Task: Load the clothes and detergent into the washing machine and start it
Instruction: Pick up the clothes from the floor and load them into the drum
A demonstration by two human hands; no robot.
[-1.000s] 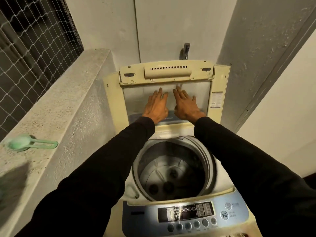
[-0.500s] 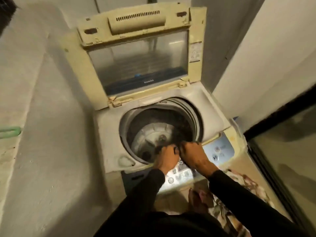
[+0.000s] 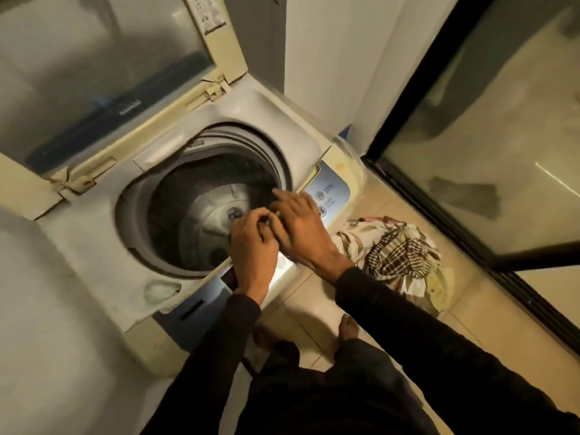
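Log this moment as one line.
lid up | drum empty | left hand, right hand over front rim, holding nothing | clothes on floor

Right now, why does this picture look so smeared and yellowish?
Head view: warm, dim indoor light; motion blur smears the left hand, right hand and washing machine rim; wide-angle lens bends the raised lid; the glass door shows murky reflections.

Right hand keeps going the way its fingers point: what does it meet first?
Likely the far inner wall of the drum. The right hand points up-left over the open tub, nothing between; depth unclear.
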